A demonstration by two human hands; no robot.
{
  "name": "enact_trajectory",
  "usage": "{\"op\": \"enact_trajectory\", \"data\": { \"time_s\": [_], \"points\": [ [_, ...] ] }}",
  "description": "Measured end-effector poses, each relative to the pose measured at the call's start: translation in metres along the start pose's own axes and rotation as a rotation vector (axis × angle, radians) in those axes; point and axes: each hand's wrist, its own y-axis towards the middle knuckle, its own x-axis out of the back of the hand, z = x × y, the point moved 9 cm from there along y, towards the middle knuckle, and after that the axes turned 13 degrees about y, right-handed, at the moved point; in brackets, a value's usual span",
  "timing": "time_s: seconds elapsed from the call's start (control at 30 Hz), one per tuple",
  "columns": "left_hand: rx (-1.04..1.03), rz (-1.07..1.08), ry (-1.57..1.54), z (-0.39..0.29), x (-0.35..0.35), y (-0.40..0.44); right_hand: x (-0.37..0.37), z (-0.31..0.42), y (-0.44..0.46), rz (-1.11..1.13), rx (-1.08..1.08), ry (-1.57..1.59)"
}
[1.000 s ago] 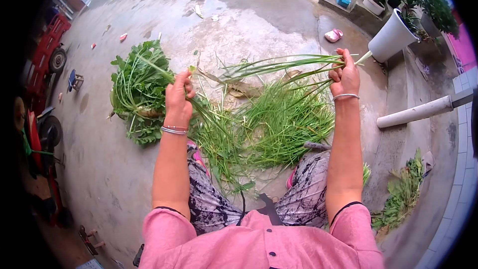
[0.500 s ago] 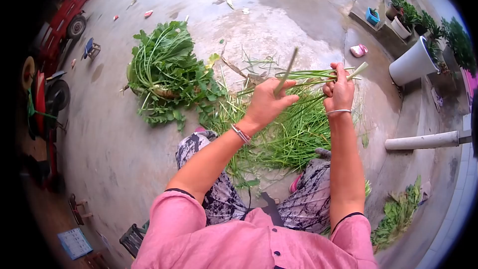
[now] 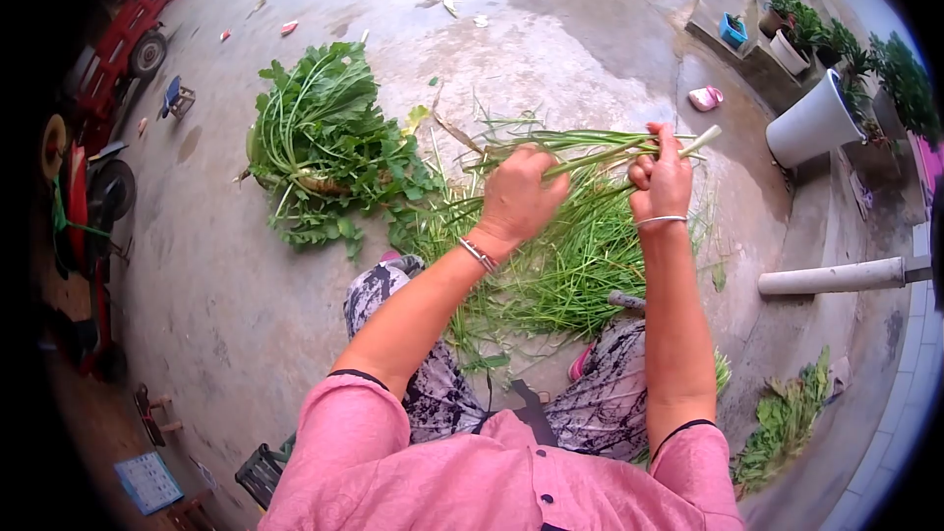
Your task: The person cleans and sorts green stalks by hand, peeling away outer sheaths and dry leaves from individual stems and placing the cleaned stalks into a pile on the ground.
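My right hand (image 3: pixel 661 180) is closed around a few green onions (image 3: pixel 612 150), long green stalks whose pale thick ends stick out to the right of the fingers. To its left, my left hand (image 3: pixel 524 199) is closed on the leafy part of these stalks, its fingertips mostly hidden. Under both hands, a loose pile of thin green stalks (image 3: pixel 587 280) spreads over the concrete between my feet. A big heap of leafy greens with radish-like roots (image 3: pixel 324 138) lies to the left of the pile.
White and blue plant pots (image 3: pixel 811 123) line the step at the right, above a pale pipe (image 3: pixel 832 277). Wilted leaves (image 3: pixel 785 423) lie at lower right. A red three-wheeled cart (image 3: pixel 123 49) and a small stool (image 3: pixel 177 96) stand at the left. A pink shoe (image 3: pixel 705 98) sits near the pots.
My left hand has turned over and dropped slightly; the stalk that stuck up from its fingers no longer stands upright. My right hand has stayed nearly in place, still gripping the green onions.
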Motion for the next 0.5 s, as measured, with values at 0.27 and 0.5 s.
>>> {"op": "enact_trajectory", "data": {
  "time_s": [0.27, 0.5],
  "points": [
    [0.178, 0.359, -0.05, 0.052, -0.023, 0.003, 0.055, 0.057, 0.036, -0.074, 0.141, 0.174],
    [0.494, 0.566, -0.798, 0.058, -0.029, -0.012, 0.06, 0.066, 0.035, -0.081, 0.161, 0.179]
  ]
}}
